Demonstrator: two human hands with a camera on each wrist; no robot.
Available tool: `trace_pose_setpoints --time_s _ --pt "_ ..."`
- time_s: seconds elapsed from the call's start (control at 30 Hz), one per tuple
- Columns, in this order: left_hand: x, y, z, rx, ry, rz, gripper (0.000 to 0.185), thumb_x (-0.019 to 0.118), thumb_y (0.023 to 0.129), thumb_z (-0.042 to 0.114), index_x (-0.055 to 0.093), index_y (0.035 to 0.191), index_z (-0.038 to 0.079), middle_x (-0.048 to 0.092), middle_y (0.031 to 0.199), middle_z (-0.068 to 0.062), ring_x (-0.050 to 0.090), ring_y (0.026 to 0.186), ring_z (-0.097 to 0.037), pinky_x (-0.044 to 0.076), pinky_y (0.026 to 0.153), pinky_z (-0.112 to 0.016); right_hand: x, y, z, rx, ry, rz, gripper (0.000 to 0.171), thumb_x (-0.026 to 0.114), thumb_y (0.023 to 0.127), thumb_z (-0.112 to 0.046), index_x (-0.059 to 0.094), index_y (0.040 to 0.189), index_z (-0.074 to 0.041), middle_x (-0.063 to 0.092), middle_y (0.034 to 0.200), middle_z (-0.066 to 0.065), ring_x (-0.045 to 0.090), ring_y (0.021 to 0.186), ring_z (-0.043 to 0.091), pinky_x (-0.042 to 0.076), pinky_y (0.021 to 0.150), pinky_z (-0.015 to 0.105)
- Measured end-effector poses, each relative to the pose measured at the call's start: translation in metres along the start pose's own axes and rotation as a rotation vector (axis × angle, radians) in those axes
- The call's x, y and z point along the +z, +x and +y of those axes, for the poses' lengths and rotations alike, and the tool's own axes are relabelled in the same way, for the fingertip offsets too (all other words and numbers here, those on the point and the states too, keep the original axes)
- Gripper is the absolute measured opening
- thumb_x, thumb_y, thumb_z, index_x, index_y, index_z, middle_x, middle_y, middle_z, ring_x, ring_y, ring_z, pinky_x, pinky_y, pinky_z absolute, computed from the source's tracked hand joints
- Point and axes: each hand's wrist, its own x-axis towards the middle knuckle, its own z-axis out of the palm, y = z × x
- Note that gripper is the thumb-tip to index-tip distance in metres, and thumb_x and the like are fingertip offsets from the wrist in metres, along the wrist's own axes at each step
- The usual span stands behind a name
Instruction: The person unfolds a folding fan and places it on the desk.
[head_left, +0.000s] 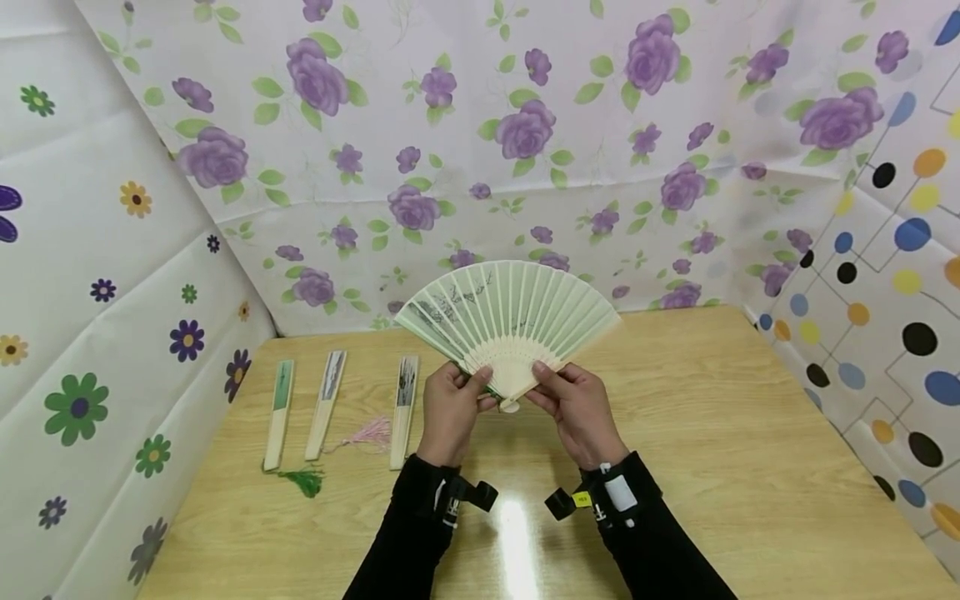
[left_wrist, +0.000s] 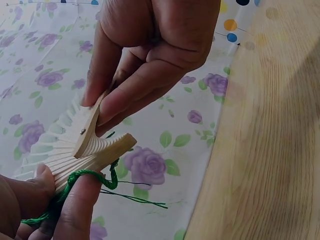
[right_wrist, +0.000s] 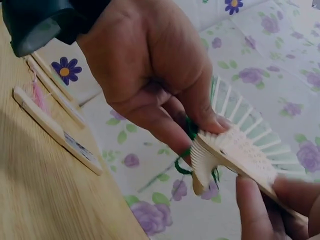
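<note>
Fan [head_left: 510,321], spread wide, is held above the middle of the wooden surface [head_left: 712,433], left hand [head_left: 450,410] and right hand [head_left: 579,410] each pinching an outer rib near its pivot.

Three folded fans lie side by side on the wooden desk [head_left: 720,467]: one with a green tassel [head_left: 278,414], a middle one [head_left: 324,404], and one [head_left: 404,410] beside a pink tassel [head_left: 365,435]; floral sheets [head_left: 525,125] hang behind
</note>
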Motion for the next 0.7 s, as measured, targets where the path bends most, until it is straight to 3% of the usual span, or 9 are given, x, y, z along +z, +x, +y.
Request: trace_pose_setpoints --time_s 0.17,0.33,0.7 --pt "-0.002 0.002 0.000 -0.005 0.003 0.001 0.027 0.066 0.115 0.002 0.069 0.140 -0.007 0.076 0.122 -0.023 0.080 0.092 -0.010 0.071 0.083 -0.026 -0.001 0.000 -0.002 0.001 -0.020 -0.057 0.040 0.062 0.117 -0.004 0.061 0.153 0.014 0.082 0.116 0.003 0.087 0.102 0.013 0.069 0.099 0.029" --pt "-0.002 0.003 0.000 -0.014 -0.011 0.028 0.026 0.067 0.114 0.002 0.070 0.139 -0.006 0.077 0.121 -0.021 0.080 0.093 -0.011 0.071 0.084 -0.025 0.000 0.001 0.000 -0.001 -0.011 -0.050 0.039 0.059 0.120 -0.007 0.060 0.153 0.013 0.082 0.114 0.003 0.086 0.102 0.012 0.069 0.100 0.028" --pt "0.004 0.001 0.001 0.026 -0.055 0.084 0.023 0.068 0.114 0.002 0.072 0.135 -0.007 0.077 0.120 -0.020 0.078 0.092 -0.009 0.070 0.084 -0.024 0.014 -0.004 0.012 -0.105 0.112 0.095 0.038 0.060 0.120 -0.013 0.062 0.149 0.012 0.083 0.107 0.000 0.085 0.095 0.009 0.069 0.096 0.025"
